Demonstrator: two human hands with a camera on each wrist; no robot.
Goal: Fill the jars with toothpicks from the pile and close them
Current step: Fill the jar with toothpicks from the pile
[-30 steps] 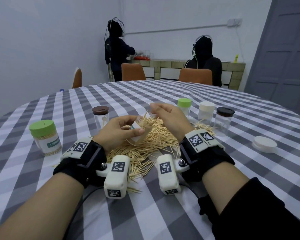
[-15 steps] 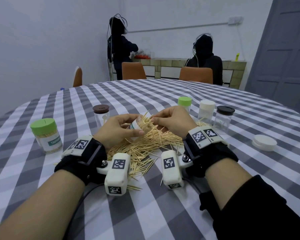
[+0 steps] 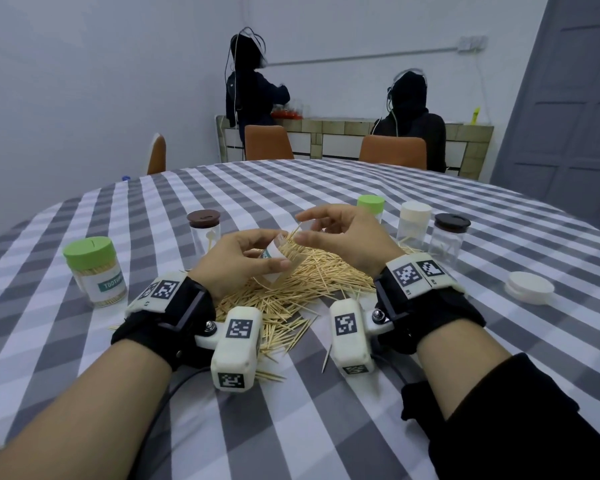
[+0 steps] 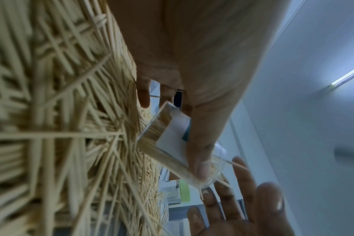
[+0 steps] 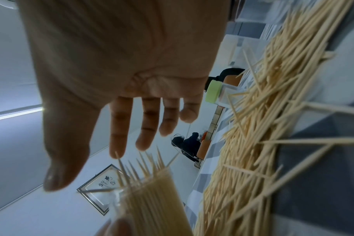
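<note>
Holding the open jar [image 3: 274,259] at the centre of the head view, our left hand [image 3: 236,261] curls thumb and fingers round its labelled wall and keeps it tilted, mouth toward the upper right. The jar is packed with toothpicks whose tips stick out past the rim. It hangs just above the pile of toothpicks [image 3: 291,292] spread over the checked tablecloth [image 3: 291,427] in the middle of the frame.

Our right hand [image 3: 347,237] sits just right of the jar's mouth with fingers loosely spread and nearly straight; in the right wrist view the fingers [image 5: 145,121] fan wide above the protruding tips and grip nothing. Whether any fingertip touches a toothpick we cannot tell.

At the left of the frame stands a green-lidded jar [image 3: 94,271], closed and full. Behind our left hand is a brown-lidded jar [image 3: 204,230]. At upper right of the pile stand three more closed jars in a row: a small green-lidded one [image 3: 370,206], a white-lidded one [image 3: 414,220] and a dark-lidded one [image 3: 451,237]. A loose white lid [image 3: 529,287] lies on the cloth at the right edge, well apart from the pile. Two people work by the far wall.
</note>
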